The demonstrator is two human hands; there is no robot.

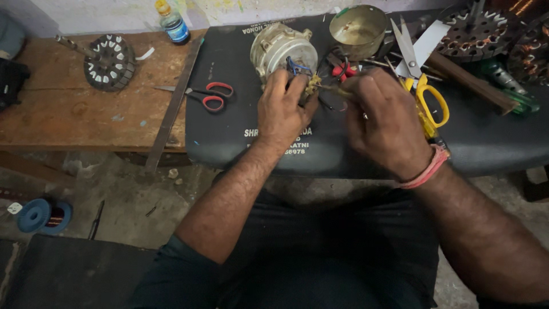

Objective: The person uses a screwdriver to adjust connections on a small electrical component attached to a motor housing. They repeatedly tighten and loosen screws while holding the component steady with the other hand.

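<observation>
A small cream-coloured motor housing (pixel 278 50) lies on a black padded seat (pixel 229 126), with blue and dark wires coming out of its front. My left hand (pixel 282 110) pinches those wires and a small yellowish piece just below the motor. My right hand (pixel 384 123) is closed on a thin tool whose tip reaches left to the same wires. A pink band sits on my right wrist.
Red-handled scissors (pixel 211 95) lie left of the motor, yellow-handled scissors (pixel 420 80) to the right. A metal bowl-shaped cover (pixel 359 26), a stator (pixel 108 62) on the wooden bench, a small bottle (pixel 173 23), wound stators (pixel 486 31) and a blue wire spool (pixel 40 216) surround the spot.
</observation>
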